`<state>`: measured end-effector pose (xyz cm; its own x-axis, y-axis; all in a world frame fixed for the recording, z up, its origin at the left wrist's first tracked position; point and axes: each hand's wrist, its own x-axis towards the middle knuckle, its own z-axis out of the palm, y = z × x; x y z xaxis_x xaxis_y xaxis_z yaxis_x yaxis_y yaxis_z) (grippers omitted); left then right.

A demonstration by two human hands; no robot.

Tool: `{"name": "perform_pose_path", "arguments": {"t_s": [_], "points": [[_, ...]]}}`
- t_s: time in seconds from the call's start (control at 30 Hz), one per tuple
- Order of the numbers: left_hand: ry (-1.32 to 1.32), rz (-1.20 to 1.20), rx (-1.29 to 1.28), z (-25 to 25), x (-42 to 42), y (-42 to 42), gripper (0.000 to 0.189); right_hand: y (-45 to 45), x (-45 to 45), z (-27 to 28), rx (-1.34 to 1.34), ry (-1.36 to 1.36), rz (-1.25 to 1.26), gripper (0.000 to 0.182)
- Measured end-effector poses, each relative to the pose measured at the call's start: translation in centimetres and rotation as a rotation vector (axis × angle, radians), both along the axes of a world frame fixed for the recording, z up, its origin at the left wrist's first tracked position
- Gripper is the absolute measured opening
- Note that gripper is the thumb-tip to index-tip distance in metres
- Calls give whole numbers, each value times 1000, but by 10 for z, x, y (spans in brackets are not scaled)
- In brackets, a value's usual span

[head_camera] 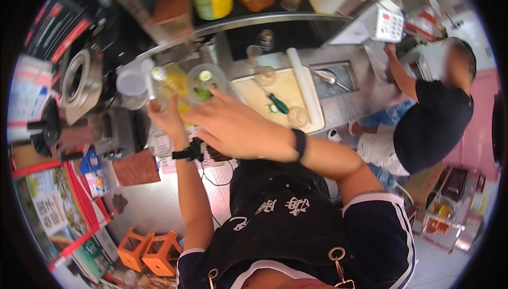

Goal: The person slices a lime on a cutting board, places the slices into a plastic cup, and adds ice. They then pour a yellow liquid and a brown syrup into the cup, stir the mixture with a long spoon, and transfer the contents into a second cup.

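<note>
My left hand (168, 118) is raised with fingers apart beside a clear container of yellow pieces (176, 80); whether it touches the container is unclear. My right hand (234, 126) reaches across toward the same container, blurred, its fingertips partly hidden. Just beyond it stands a clear tub (204, 78) with a cucumber slice and green pieces inside. To the right, a green-handled knife (278, 103) lies on a cream cutting board (254, 100), near small cucumber slices (273, 108) and a clear cup (298, 117). A white roll (303, 82) lies along the board's right side.
A metal scoop (327, 76) rests over a counter sink (337, 80). Jars and bottles line a shelf (274, 17) above. A co-worker (432, 118) stands at the right with an arm at the counter. Orange stools (160, 251) stand on the floor, lower left.
</note>
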<state>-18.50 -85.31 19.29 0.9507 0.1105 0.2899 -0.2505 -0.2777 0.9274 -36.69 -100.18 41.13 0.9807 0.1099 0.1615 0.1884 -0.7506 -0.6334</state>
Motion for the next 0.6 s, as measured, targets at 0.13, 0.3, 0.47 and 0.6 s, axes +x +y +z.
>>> {"name": "perform_pose_path", "arguments": {"t_s": [0.13, 0.3, 0.47, 0.6], "points": [[219, 7, -5, 31, -28, -14, 79, -94, -157, -8, 460, 423, -242, 29], [173, -127, -61, 34, -69, -14, 75, -313, -278, -225, -113, 132, -927, 24], [192, -200, 44, 91, -159, -41, 73, -430, -314, -358, -482, 578, -887, 19], [203, -168, 70, 101, -221, -60, 74, -451, -307, -401, -621, 531, -723, 17]]}}
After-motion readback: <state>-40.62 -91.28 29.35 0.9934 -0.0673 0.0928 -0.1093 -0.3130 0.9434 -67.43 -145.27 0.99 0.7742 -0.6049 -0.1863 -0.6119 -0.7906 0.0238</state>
